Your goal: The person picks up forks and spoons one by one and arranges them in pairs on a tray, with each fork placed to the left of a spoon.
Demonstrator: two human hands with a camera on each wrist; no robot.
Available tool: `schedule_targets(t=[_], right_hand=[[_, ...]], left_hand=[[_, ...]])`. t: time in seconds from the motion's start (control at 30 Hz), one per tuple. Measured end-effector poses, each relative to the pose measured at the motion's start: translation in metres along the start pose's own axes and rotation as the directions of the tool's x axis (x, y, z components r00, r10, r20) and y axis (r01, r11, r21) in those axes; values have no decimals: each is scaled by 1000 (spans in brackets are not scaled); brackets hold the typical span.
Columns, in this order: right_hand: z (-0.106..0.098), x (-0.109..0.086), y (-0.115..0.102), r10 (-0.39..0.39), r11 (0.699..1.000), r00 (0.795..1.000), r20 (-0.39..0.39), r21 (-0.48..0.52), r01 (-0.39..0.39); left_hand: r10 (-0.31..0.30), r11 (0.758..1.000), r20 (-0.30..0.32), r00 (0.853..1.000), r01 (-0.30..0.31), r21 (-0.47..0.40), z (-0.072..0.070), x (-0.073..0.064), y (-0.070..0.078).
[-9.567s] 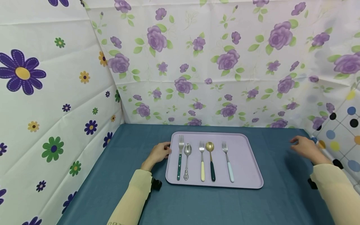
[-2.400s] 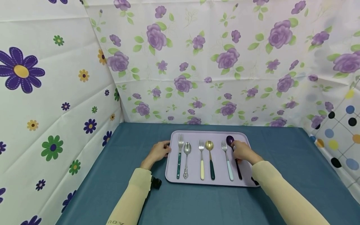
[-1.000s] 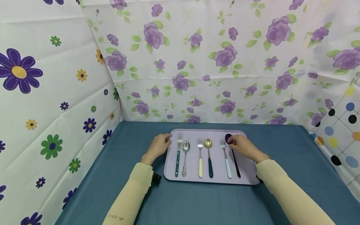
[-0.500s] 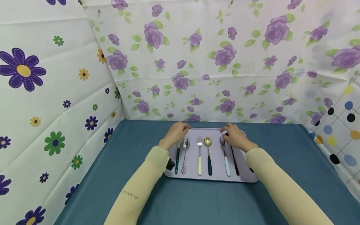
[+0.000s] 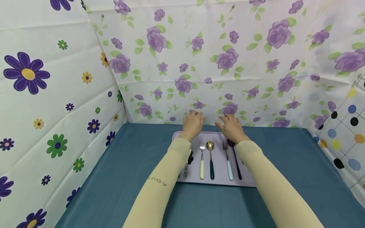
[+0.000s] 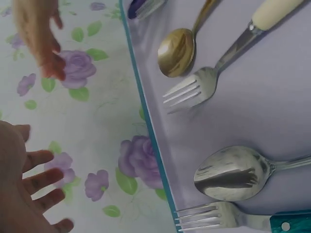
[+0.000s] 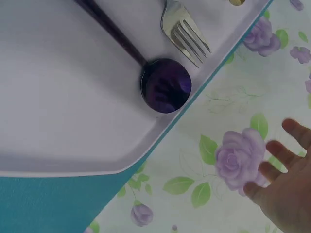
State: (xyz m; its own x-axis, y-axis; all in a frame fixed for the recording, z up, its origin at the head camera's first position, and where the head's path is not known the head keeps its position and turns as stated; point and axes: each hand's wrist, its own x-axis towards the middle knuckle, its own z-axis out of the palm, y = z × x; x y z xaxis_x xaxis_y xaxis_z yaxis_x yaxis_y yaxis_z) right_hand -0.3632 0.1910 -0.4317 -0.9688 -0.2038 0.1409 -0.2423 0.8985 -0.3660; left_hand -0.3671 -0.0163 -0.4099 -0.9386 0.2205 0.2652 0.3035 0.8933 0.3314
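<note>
My left hand [image 5: 193, 126] and right hand [image 5: 232, 128] are raised above the far edge of a lilac tray [image 5: 219, 164], fingers spread and holding nothing. Cutlery lies on the tray in pairs. A cream-handled fork [image 5: 202, 167] and a gold spoon [image 5: 210, 145] with a dark green handle are in the middle. To the right lie a light-blue-handled fork [image 5: 229, 171] and a dark purple spoon [image 7: 166, 86]. On the left, my forearm mostly hides a silver spoon [image 6: 233, 174] and a green-handled fork [image 6: 209, 217] in the head view; the left wrist view shows their heads.
The tray stands on a blue-green tablecloth [image 5: 137, 152] near the back of the table. A rose-patterned cloth wall [image 5: 208, 63] rises just behind it. Other patterned sheets close off the left [image 5: 57, 110] and right [image 5: 345, 142] sides.
The purple spoon, absent at first, was set on the tray's right by my right hand, which then let go. My left hand left the tray's left rim; both hands moved to the far edge.
</note>
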Motion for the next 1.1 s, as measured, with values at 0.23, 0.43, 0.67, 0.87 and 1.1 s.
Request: schedule_targets(t=[0.23, 0.43, 0.67, 0.87, 1.1], right_hand=[[7, 4, -3, 50, 998, 998, -39, -42, -51], [7, 5, -6, 64, 996, 998, -18, -54, -65], [6, 5, 0, 84, 993, 996, 6, -87, -83], [8, 3, 9, 97, 990, 994, 45, -106, -92], [6, 11, 12, 108, 991, 992, 64, -89, -102]], left_hand=[[-44, 992, 44, 998, 38, 118, 13, 5, 1], [-55, 983, 82, 995, 40, 180, 27, 6, -6], [-74, 982, 90, 993, 57, 178, 35, 7, -12], [-76, 982, 118, 990, 53, 183, 38, 7, -16], [-88, 979, 124, 988, 62, 195, 32, 13, -17]])
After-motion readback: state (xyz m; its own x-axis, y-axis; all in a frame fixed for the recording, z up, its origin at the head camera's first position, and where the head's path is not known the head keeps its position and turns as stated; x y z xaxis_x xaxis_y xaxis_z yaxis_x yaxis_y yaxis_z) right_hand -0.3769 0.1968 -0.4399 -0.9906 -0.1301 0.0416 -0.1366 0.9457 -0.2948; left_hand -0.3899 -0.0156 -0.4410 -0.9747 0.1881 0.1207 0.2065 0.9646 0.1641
